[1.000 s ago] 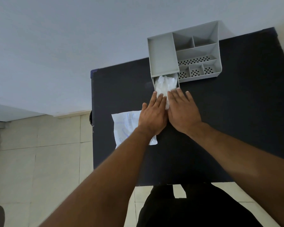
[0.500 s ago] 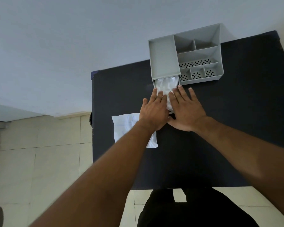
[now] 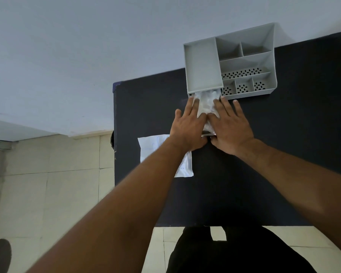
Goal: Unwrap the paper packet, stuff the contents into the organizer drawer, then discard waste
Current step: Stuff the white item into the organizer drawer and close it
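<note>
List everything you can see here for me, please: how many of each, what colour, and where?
organizer: one, grey, far edge of the table, several open compartments.
drawer: one, grey, pulled out of the organizer's near left side, toward the person.
contents: one crumpled white wad, in the drawer, between the hands.
wrapper: one, white, flat on the table's left part, partly under the left forearm.
table: one, dark blue-black top.
floor: pale tiles, left of and below the table.
left hand: flat, fingers spread, pressing the drawer's left side.
right hand: flat, fingers spread, pressing its right side.
</note>
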Available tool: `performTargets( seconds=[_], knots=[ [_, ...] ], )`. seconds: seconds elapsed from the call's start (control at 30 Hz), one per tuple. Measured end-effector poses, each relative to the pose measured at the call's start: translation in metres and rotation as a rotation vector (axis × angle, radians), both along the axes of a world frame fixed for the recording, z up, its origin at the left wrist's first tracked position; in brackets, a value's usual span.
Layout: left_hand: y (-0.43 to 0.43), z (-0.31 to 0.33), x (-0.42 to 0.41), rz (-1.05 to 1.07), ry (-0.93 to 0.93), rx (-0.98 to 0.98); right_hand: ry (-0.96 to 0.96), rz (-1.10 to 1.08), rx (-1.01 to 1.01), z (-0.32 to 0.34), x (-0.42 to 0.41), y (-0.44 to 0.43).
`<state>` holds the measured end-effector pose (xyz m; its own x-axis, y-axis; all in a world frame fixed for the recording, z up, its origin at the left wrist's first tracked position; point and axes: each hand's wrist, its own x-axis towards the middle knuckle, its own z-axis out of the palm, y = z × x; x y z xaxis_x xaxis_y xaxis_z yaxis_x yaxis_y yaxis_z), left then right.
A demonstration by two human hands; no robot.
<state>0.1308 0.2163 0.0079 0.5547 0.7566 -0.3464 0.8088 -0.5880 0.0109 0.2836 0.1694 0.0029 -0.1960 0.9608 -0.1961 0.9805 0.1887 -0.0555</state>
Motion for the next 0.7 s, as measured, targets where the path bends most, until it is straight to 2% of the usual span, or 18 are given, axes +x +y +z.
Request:
performTargets(
  seconds=[0.27,0.57,0.7],
  knots=[
    [0.006,0.0,0.01,0.045,0.114,-0.035,-0.153,0.068,-0.047,0.001,0.008,0.025],
    [0.002,0.003,0.013,0.122,0.127,-0.055,-0.162,0.059,-0.046,-0.002,0.001,0.024],
    [0.0,0.003,0.011,0.106,0.173,0.024,-0.161,0.06,-0.032,-0.002,0.001,0.024]
  ],
)
